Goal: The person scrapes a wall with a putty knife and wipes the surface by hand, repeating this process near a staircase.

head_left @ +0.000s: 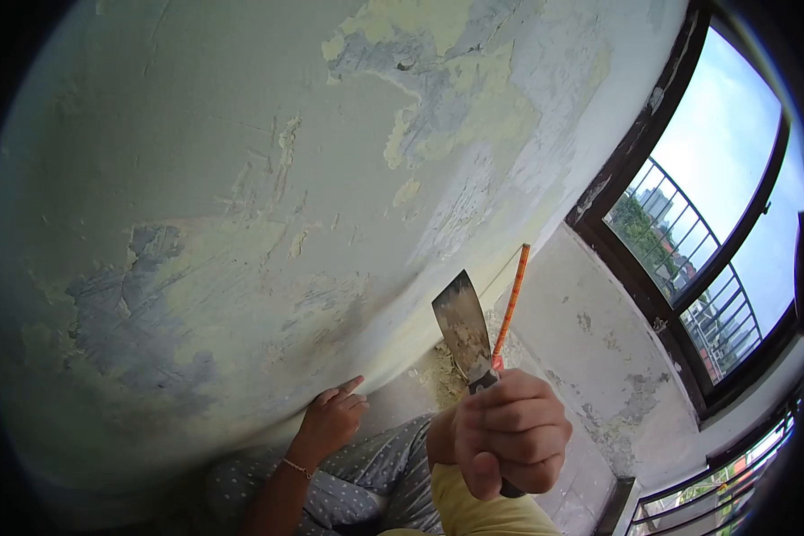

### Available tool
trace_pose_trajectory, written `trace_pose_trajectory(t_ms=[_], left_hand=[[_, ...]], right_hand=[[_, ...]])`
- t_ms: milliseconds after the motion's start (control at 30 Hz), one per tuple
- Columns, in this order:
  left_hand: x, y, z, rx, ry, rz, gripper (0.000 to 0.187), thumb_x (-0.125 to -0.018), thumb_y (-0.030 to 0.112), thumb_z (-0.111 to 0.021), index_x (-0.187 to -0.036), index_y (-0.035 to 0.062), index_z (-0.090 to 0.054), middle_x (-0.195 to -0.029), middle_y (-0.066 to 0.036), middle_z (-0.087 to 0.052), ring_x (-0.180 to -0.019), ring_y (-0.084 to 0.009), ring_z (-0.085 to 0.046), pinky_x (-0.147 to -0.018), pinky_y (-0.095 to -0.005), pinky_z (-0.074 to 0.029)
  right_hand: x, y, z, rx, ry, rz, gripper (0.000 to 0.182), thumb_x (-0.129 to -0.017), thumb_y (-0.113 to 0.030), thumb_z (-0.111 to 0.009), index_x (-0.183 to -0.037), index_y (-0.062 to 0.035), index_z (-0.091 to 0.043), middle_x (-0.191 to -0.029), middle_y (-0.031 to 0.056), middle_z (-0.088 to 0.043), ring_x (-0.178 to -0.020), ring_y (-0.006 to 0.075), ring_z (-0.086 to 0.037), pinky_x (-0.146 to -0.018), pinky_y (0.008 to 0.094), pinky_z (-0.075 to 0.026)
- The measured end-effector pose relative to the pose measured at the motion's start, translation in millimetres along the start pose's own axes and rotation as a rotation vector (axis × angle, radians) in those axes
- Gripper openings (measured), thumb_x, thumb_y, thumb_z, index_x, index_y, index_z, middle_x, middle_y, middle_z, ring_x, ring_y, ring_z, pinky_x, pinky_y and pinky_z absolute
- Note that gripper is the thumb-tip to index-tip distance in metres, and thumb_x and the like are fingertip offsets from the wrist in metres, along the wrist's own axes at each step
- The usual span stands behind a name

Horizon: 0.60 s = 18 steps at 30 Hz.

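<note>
My right hand [514, 433] is wrapped around the dark handle of a putty knife [464, 329], raised in front of me. Its broad metal blade points up and is stained with brown and whitish residue. Low at the wall, my left hand [332, 418] holds nothing; its index finger stretches out and the others are loosely bent. A bracelet circles that wrist. Beside both hands rises the wall [214, 170], its paint scraped and flaking, with grey patches bared. A thin orange stick-like strip [512, 304] shows just beyond the blade, its lower end behind my right hand.
Crumbly debris [445, 375] lies on the floor along the wall's foot. A dark-framed window [697, 179] fills the right side, above a low wall [598, 348] with peeling patches. Barred railings [732, 491] stand at the lower right. My patterned trousers [366, 482] show below.
</note>
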<state>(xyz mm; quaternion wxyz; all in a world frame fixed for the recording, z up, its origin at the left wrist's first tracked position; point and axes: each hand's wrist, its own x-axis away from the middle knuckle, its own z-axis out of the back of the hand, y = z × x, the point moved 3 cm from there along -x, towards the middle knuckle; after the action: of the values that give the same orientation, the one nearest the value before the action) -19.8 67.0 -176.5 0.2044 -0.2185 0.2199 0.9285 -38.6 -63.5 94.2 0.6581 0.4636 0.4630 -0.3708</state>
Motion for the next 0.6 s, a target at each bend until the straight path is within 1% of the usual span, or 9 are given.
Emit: trace_pose_trajectory(t_ms=[33,67,133,200,267,333,433,467,600], left_hand=[[-0.1,0.3,0.5,-0.001,0.008,-0.002,0.016,-0.078,0.012,-0.061,-0.091,0.0132,-0.069,-0.106,0.004,-0.066,-0.128,-0.0128,-0.045,-0.093,-0.0309,-0.038],[0.2,2.0,2.8,-0.010,0.002,0.004,0.016,-0.078,0.012,-0.061,-0.091,0.0134,-0.069,-0.106,0.004,-0.066,-0.128,-0.0127,-0.045,-0.094,-0.0306,-0.038],[-3.2,3.0,4.1,-0.023,0.015,-0.001,0.017,-0.078,0.012,-0.060,-0.092,0.0136,-0.069,-0.107,0.004,-0.066,-0.128,-0.0127,-0.045,-0.094,-0.0302,-0.037],[-0.9,1.2,2.4,0.012,0.007,0.009,0.017,-0.077,0.012,-0.060,-0.091,0.0135,-0.069,-0.107,0.004,-0.066,-0.127,-0.0129,-0.046,-0.093,-0.0300,-0.038],[-0.3,-0.1,1.6,-0.006,0.020,-0.006,0.017,-0.075,0.011,-0.063,-0.091,0.0143,-0.069,-0.107,0.004,-0.066,-0.126,-0.0125,-0.046,-0.091,-0.0314,-0.038],[-1.6,0.0,4.1,-0.020,0.024,-0.019,0.019,-0.074,0.011,-0.066,-0.092,0.0152,-0.068,-0.107,0.005,-0.066,-0.126,-0.0121,-0.047,-0.089,-0.0328,-0.038],[-4.4,3.4,9.7,0.019,0.012,-0.006,0.017,-0.075,0.011,-0.061,-0.090,0.0130,-0.069,-0.107,0.004,-0.066,-0.124,-0.0133,-0.048,-0.093,-0.0297,-0.038],[-5.5,3.3,9.2,-0.002,0.012,0.007,0.017,-0.075,0.011,-0.061,-0.090,0.0132,-0.069,-0.107,0.004,-0.066,-0.125,-0.0132,-0.048,-0.094,-0.0301,-0.038],[-2.7,4.0,5.6,-0.003,0.007,0.026,0.019,-0.074,0.011,-0.065,-0.091,0.0163,-0.069,-0.108,0.006,-0.065,-0.125,-0.0117,-0.047,-0.092,-0.0335,-0.036]], right_hand=[[0.7,-3.3,-3.4,-0.094,0.114,0.155,0.020,-0.063,0.007,-0.056,-0.062,-0.0041,-0.039,-0.049,0.0071,-0.050,-0.043,0.0216,-0.050,-0.046,0.0354,-0.049],[1.1,0.7,-5.2,-0.095,0.109,0.163,0.020,-0.063,0.007,-0.056,-0.062,-0.0041,-0.039,-0.049,0.0071,-0.050,-0.043,0.0216,-0.050,-0.046,0.0354,-0.049],[1.5,24.5,-5.9,-0.090,0.055,-0.049,0.021,-0.061,0.008,-0.056,-0.062,-0.0040,-0.039,-0.049,0.0079,-0.050,-0.042,0.0220,-0.050,-0.046,0.0352,-0.048],[0.5,32.5,-6.9,-0.063,0.034,-0.011,0.022,-0.059,0.010,-0.056,-0.062,-0.0044,-0.039,-0.049,0.0085,-0.050,-0.044,0.0224,-0.051,-0.046,0.0352,-0.049],[-3.5,29.4,-5.9,-0.105,0.000,-0.044,0.022,-0.058,0.010,-0.056,-0.061,-0.0045,-0.040,-0.050,0.0085,-0.051,-0.044,0.0225,-0.052,-0.046,0.0354,-0.049],[-1.7,15.7,-1.8,-0.040,0.019,0.001,0.022,-0.058,0.011,-0.056,-0.061,-0.0043,-0.040,-0.049,0.0083,-0.051,-0.041,0.0227,-0.050,-0.043,0.0353,-0.048],[1.5,8.0,4.4,-0.214,0.134,0.224,0.023,-0.059,0.010,-0.058,-0.062,-0.0047,-0.040,-0.051,0.0078,-0.051,-0.045,0.0231,-0.053,-0.046,0.0366,-0.049],[-7.8,32.9,0.0,-0.104,0.005,-0.084,0.023,-0.059,0.009,-0.059,-0.063,-0.0044,-0.041,-0.052,0.0076,-0.052,-0.049,0.0238,-0.054,-0.048,0.0381,-0.049],[-13.2,21.3,3.3,-0.019,-0.029,-0.095,0.023,-0.059,0.009,-0.059,-0.064,-0.0043,-0.041,-0.051,0.0084,-0.051,-0.049,0.0243,-0.054,-0.048,0.0387,-0.049]])
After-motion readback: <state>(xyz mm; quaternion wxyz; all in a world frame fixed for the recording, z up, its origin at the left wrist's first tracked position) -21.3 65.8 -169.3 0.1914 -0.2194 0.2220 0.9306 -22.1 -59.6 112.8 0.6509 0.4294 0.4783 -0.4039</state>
